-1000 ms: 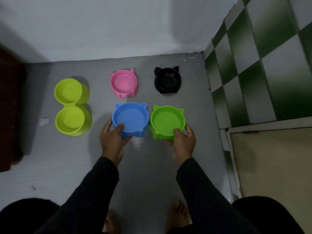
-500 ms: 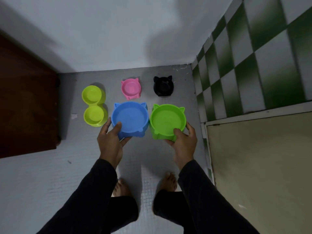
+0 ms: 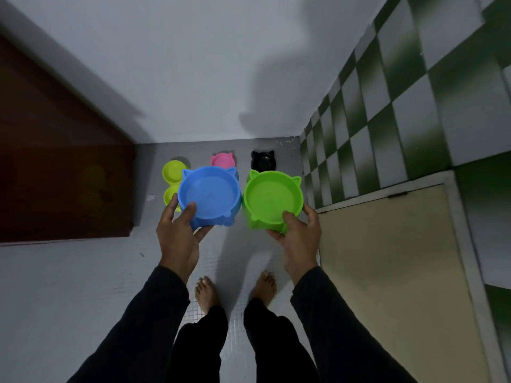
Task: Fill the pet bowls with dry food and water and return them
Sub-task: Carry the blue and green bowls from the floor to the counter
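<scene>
Bowls were what I held, one in each hand: my left hand [image 3: 178, 239] gripped the blue bowl [image 3: 209, 193], thumb hooked over its near rim, and my right hand [image 3: 298, 239] gripped the green bowl [image 3: 272, 199] likewise. Both sat side by side, raised above the floor, each with small cat ears; I could read no brand or writing on either. Down on the grey floor [image 3: 69, 286] by the white wall [image 3: 193, 64] lay a yellow-green double bowl [image 3: 172, 179], a pink bowl [image 3: 222, 161] and a black bowl [image 3: 263, 160]. Green-and-white checked tiles [image 3: 387, 106] covered the right wall above a beige panel [image 3: 387, 272]; a dark brown wooden piece [image 3: 60, 175] stood left. My bare feet [image 3: 206, 294] stood on small tiles.
</scene>
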Tool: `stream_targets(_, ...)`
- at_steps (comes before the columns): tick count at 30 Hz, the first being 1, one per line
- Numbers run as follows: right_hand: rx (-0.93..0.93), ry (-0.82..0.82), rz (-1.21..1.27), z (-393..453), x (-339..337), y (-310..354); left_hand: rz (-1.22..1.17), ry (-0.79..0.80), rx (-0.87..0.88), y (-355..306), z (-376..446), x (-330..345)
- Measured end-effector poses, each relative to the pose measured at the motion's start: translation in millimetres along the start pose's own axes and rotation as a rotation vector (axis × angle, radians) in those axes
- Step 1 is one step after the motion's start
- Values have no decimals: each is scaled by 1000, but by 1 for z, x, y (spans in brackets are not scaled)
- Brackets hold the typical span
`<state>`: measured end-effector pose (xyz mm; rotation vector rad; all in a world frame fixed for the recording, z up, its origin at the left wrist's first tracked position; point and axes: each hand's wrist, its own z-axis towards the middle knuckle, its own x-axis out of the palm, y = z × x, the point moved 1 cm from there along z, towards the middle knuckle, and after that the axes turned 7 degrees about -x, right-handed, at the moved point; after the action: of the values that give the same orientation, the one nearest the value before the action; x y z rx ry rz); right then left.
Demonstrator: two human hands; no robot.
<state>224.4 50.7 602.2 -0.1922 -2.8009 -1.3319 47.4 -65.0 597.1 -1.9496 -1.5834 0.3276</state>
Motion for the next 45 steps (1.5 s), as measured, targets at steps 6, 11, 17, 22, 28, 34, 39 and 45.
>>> stream_targets(6,-46,62,22,-49,-9,53,-34,24,30,-28,-65,12)
stream_targets(11,-101,105,25,-81,-24,88,-60,69,53,-40,-108,17)
stream_targets(17,-162,124,56,-108,-35,120,-99,104,102,-52,-147,28)
stream_targets(22,-223,141,113,-123,-38,146,-109,150,156,-66,-170,40)
stream_targets(28,-266,158,160,-132,-44,166,-107,176,203,-76,-190,50)
stream_targets(34,-326,135,205,-147,-54,175,-70,219,227,-83,-200,61)
stream_targets(39,-365,39,291,-163,-64,177,2,294,223,-92,-205,74)
stream_targets(45,-434,-156,383,-193,-77,173,120,454,184,-99,-219,93)
